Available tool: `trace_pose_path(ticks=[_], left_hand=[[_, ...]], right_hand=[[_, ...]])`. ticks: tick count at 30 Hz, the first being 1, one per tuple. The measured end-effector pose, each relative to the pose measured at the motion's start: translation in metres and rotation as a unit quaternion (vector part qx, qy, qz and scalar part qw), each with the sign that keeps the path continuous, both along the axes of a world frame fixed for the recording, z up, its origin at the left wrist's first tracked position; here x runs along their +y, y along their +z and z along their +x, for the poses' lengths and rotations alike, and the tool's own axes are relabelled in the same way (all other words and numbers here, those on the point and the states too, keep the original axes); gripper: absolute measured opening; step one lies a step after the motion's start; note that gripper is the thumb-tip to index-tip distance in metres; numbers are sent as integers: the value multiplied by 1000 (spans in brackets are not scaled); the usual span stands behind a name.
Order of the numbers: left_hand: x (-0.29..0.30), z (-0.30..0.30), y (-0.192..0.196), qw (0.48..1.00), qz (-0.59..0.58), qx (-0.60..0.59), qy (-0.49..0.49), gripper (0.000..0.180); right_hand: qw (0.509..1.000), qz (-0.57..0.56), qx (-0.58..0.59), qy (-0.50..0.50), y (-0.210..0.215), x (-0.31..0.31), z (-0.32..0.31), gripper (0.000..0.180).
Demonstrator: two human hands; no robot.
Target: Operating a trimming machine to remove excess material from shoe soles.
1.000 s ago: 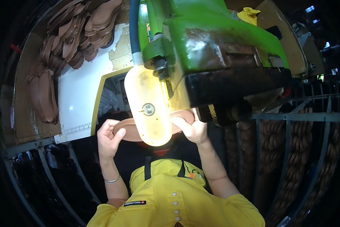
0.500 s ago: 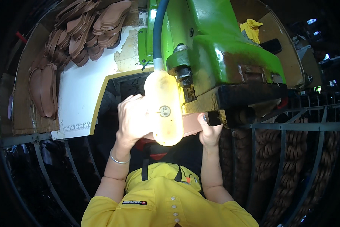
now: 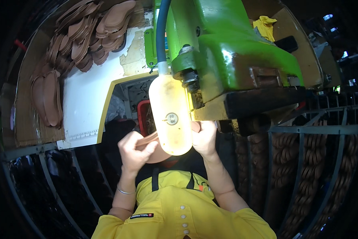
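A brown shoe sole [image 3: 157, 155] is held up between my hands, below the machine head. My left hand [image 3: 136, 152] is closed on its left end, thumb on the near side and fingers curled round the edge. My right hand [image 3: 205, 139] is closed at the sole's other end, close under the machine, with its fingers partly covered. A glowing oval lamp [image 3: 171, 137] hides the middle of the sole. The green machine [image 3: 230, 59] rises just beyond my right hand, its dark lower parts near my fingers.
Several brown soles [image 3: 80, 40] are heaped in a cardboard box at the far left. A white tabletop [image 3: 81, 103] with a yellow edge curves round a cutout, where a red bin [image 3: 143, 117] shows. Racks of brown soles [image 3: 310, 167] stand at the right. A yellow cloth [image 3: 265, 27] lies at the back.
Both hands have drawn the sole away from the machine, toward me. My right hand has shifted left, and my left hand has come down from beside the lamp. The red bin now shows.
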State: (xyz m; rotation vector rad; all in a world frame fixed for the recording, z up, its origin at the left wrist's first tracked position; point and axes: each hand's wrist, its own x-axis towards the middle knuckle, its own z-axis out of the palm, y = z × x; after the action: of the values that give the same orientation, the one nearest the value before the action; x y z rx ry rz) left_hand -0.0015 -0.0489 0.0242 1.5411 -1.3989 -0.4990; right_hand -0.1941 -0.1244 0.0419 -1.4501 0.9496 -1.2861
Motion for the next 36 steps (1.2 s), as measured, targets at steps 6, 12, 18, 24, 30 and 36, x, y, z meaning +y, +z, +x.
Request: trace_pose_path(ticks=[6, 12, 18, 24, 30, 36], left_hand=[[21, -47, -8, 998, 17, 39, -51, 23], [1, -64, 10, 988, -15, 63, -143, 22], [-8, -75, 8, 983, -38, 88, -155, 19], [13, -87, -18, 980, 15, 200, -20, 24], [18, -78, -15, 981, 4, 189, -38, 29], [69, -17, -38, 983, 89, 153, -58, 29]], right_hand=[[997, 71, -34, 9, -6, 0, -7, 13], [997, 77, 9, -25, 10, 15, -30, 17], [993, 74, -57, -71, 11, 12, -27, 16], [990, 116, 77, 31, 3, 3, -17, 18], [994, 41, 83, 59, 26, -1, -16, 22], [982, 20, 160, -95, 45, -4, -114, 24]])
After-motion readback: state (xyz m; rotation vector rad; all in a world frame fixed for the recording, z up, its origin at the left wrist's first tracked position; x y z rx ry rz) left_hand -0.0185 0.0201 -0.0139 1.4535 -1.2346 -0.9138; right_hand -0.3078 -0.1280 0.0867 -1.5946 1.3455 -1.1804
